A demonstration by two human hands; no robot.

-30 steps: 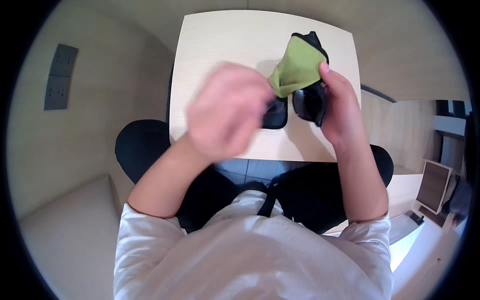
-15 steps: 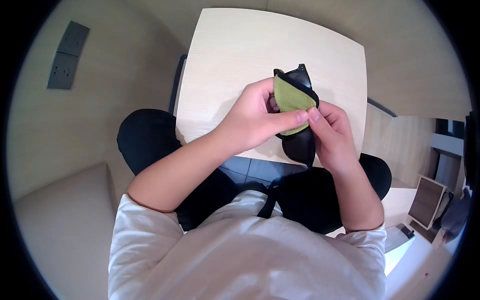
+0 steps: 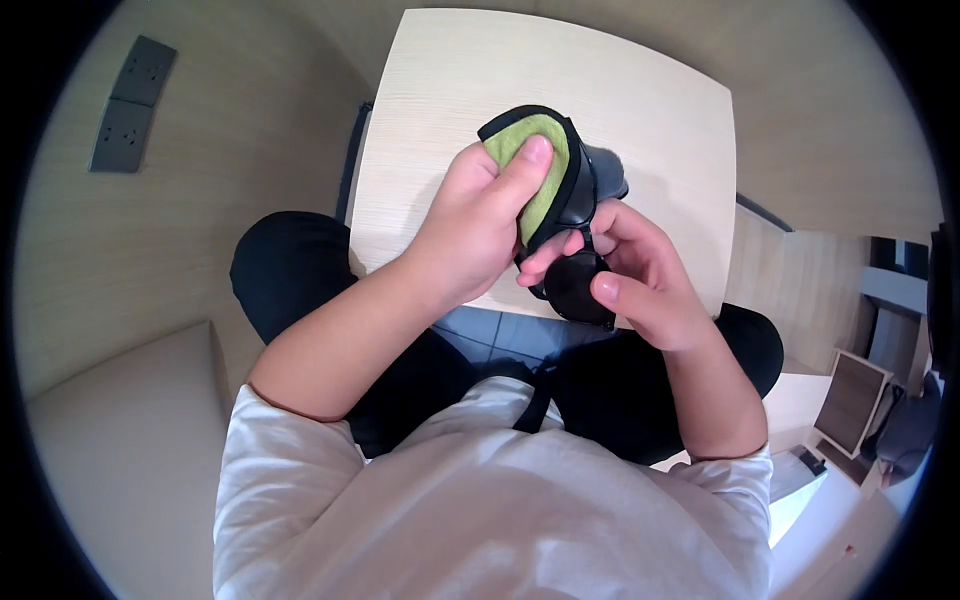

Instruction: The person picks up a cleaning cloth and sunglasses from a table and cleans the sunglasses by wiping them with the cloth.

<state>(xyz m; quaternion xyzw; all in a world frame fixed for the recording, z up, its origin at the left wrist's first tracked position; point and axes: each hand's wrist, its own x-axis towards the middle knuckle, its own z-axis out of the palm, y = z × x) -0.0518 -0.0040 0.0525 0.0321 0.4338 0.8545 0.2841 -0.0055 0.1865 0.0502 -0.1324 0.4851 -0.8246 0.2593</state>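
Observation:
Black sunglasses are held above the front part of a pale wooden table. A green cloth with a black border wraps over the upper lens, and a grey part of it or of something under it shows to the right. My left hand is closed on the cloth, its thumb flat on the green side. My right hand holds the sunglasses by the lower lens and the bridge, with thumb and fingers bent round them. The upper lens is partly hidden by the cloth.
My knees in black trousers are at the table's front edge. Grey wall sockets are at the upper left. A beige seat lies at the lower left. A brown-faced box or frame is at the right.
My left hand has moved up and left with the cloth, whose black-edged side now lies over the upper lens. My right thumb has left the cloth and is at the lower lens.

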